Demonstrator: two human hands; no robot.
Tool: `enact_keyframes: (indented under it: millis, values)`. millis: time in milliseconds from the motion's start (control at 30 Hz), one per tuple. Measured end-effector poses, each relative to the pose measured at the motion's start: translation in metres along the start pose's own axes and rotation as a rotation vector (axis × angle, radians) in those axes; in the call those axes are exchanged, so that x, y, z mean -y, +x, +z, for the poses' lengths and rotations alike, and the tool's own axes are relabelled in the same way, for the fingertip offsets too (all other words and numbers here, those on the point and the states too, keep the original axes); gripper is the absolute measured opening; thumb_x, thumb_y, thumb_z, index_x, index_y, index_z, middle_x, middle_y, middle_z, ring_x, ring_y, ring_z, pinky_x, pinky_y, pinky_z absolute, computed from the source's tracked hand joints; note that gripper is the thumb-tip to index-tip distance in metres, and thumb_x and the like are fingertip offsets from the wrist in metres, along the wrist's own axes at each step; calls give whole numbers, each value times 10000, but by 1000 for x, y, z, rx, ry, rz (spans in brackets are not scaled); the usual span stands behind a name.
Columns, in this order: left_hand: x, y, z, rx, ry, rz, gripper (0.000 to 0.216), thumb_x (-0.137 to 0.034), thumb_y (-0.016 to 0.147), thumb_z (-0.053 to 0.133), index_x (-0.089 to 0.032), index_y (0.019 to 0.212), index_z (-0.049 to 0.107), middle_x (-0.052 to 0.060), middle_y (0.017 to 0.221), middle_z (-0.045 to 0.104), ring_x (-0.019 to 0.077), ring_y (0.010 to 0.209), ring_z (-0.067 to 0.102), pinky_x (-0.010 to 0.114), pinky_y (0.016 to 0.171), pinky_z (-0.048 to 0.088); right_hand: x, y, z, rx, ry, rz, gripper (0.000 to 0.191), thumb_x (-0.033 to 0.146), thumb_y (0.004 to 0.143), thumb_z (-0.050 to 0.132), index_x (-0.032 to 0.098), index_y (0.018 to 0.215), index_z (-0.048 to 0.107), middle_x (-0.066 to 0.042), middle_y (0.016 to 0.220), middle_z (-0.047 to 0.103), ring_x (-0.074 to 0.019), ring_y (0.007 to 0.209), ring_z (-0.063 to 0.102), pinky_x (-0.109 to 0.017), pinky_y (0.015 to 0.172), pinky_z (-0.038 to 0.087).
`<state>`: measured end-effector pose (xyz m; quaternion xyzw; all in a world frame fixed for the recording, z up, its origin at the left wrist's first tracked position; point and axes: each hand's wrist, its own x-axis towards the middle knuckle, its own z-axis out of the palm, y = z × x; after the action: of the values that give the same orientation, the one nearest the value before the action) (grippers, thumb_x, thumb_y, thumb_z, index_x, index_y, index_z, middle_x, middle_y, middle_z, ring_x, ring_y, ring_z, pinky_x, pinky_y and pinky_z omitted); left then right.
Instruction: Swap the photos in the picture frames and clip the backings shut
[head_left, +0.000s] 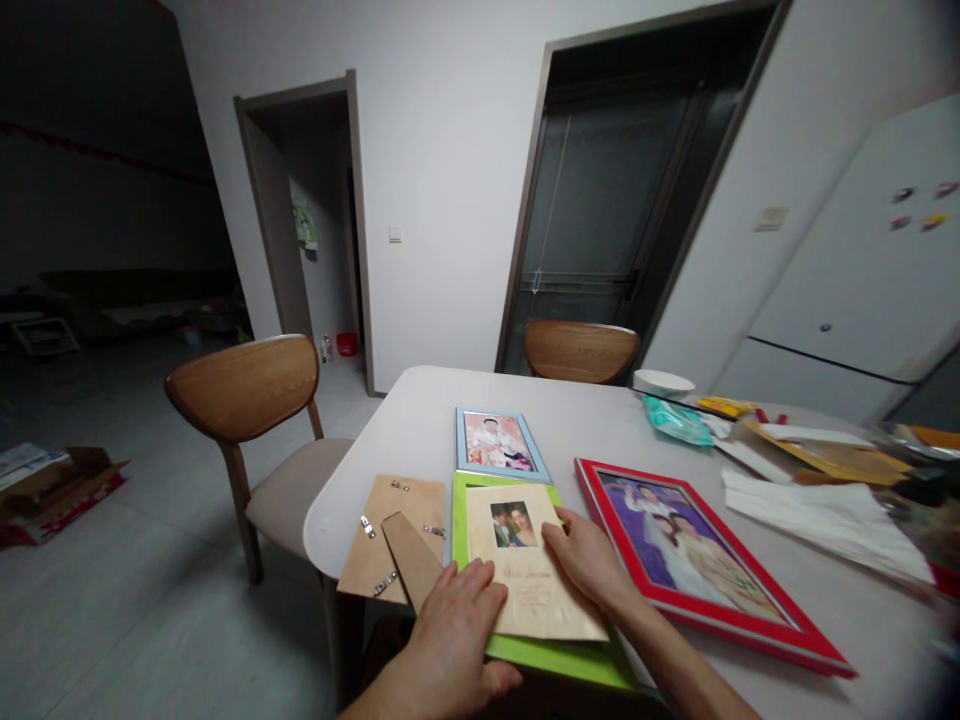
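Note:
A cream printed sheet with a small photo of two people (546, 585) lies over a lime green picture frame (551, 658) at the table's near edge. My left hand (457, 630) rests over their lower left side, fingers extended and thumb near the green rim. At the sheet's right edge, my right hand (592, 565) has its thumb on top and its fingers curled at the edge. A wooden frame backing (367, 545) with metal clips and a stand leg lies to the left. Beyond the green frame is a light blue framed photo (499, 443); a red framed photo (682, 550) lies right.
The white table (577, 405) has rounded corners. On its right side are a teal plastic packet (679, 420), a white round container (664, 382) and white paper wrapping (817, 515). Wooden chairs stand at the left (247, 390) and far side (581, 350).

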<state>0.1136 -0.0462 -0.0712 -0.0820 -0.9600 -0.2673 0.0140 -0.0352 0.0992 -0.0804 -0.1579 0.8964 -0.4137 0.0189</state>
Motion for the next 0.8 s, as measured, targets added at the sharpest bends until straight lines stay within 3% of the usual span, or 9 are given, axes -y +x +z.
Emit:
enact_keyframes:
  millis: [133, 300, 500, 633, 800]
  values:
    - [-1, -2, -2, -9, -10, 17, 509, -338, 661, 612, -179, 1116, 447, 113, 1273, 387, 233, 1183, 316, 422, 999, 183, -4, -2, 0, -55, -184, -31, 362, 282, 697, 432, 98, 975, 573, -159, 883, 612, -245, 816, 551, -326, 717, 367]
    - [1, 1, 1, 1, -4, 26, 462, -313, 676, 585, -190, 1103, 459, 101, 1267, 402, 246, 1182, 318, 440, 995, 176, -8, -7, 3, -72, -432, -146, 357, 247, 748, 379, 83, 1021, 542, -153, 914, 579, -216, 833, 536, -294, 714, 368]
    - [3, -2, -4, 11, 9, 13, 581, -283, 641, 609, -177, 1176, 408, 108, 1289, 375, 245, 1206, 278, 439, 1000, 172, -5, -16, 4, -15, -458, -219, 354, 252, 756, 386, 90, 1025, 551, -129, 950, 561, -209, 879, 513, -302, 780, 368]
    - [34, -22, -16, -86, 93, -116, 681, -243, 606, 610, -207, 1231, 342, 92, 1340, 279, 236, 1235, 208, 454, 1004, 137, 17, -28, 15, 50, -352, -346, 330, 229, 745, 402, 108, 1013, 553, -120, 995, 551, -200, 931, 484, -297, 826, 351]
    - [90, -44, -19, -255, 206, -354, 689, -163, 561, 590, -172, 1213, 369, 115, 1323, 305, 250, 1228, 223, 457, 983, 192, 66, -49, 48, 169, -307, -507, 288, 265, 742, 433, 172, 978, 570, -85, 938, 574, -199, 899, 470, -313, 809, 325]
